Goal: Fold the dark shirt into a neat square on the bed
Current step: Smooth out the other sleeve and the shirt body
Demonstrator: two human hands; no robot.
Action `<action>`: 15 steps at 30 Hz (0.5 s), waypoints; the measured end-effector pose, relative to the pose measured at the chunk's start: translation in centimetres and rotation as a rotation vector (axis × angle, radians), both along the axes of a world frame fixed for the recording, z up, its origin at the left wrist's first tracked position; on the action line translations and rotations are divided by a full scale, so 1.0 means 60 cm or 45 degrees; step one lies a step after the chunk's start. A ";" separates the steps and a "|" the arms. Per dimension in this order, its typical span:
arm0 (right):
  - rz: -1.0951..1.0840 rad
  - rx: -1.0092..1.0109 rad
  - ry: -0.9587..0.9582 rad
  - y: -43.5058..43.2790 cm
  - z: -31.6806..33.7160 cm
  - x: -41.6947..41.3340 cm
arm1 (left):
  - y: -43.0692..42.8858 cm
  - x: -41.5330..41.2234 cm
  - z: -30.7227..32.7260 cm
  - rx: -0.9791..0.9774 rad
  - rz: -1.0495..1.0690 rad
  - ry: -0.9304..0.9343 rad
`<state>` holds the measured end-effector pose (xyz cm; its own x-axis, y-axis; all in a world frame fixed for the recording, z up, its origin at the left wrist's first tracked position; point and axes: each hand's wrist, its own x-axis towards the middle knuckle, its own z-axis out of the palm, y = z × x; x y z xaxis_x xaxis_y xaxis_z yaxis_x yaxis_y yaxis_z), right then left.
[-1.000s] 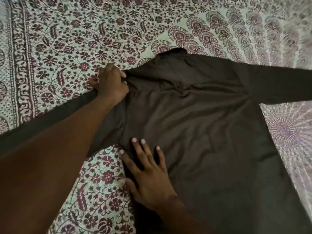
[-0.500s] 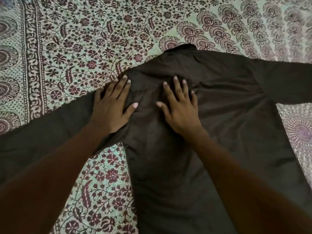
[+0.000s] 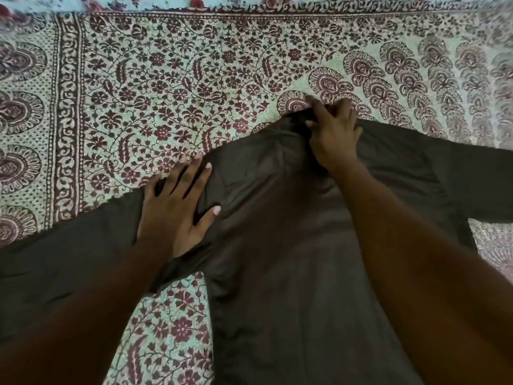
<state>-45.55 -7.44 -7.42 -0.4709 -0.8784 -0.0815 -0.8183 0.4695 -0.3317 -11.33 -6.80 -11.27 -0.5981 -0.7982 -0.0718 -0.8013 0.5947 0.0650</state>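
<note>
We don't get much of the collar (image 3: pixel 295 118) on the dark brown long-sleeved cloth shirt (image 3: pixel 277 218). The right hand (image 3: pixel 333 137) sits right over it, and its fingers (image 3: pixel 344 109) are smeared enough that we can't tell if they pinch the cloth or just lie on it. The sleeve on the left (image 3: pixel 69 259) runs out past the frame edge, same with the sleeve on the right (image 3: pixel 458 173), so no cuffs for us. The hem drops off the bottom. The bare left forearm (image 3: pixel 83 315) and bare right forearm (image 3: pixel 416 259) cover big strips of the shirt. The far strip of the pale green floral printed bedspread (image 3: pixel 166 79) is a blur too.
</note>
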 end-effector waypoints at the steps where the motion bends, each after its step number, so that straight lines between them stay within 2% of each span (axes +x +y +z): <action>1: 0.102 0.122 -0.003 -0.016 0.005 -0.010 | 0.000 0.000 0.000 -0.004 0.002 -0.002; 3: 0.271 0.312 -0.071 -0.040 0.019 -0.026 | 0.000 -0.001 0.001 -0.011 0.002 -0.019; 4: 0.313 0.307 -0.075 -0.049 0.026 -0.030 | 0.000 -0.002 0.002 -0.018 0.003 -0.029; 8: 0.261 -0.121 0.242 -0.051 0.045 -0.010 | -0.001 -0.002 0.002 -0.016 0.011 -0.050; 10: 0.278 -0.115 0.396 -0.048 0.037 0.007 | -0.001 -0.003 0.002 -0.013 0.014 -0.058; 12: 0.316 -0.079 0.341 -0.048 0.027 0.014 | 0.000 -0.004 0.002 -0.016 0.018 -0.063; 15: 0.399 -0.228 0.163 -0.056 0.035 0.005 | 0.001 -0.004 0.002 -0.017 0.024 -0.066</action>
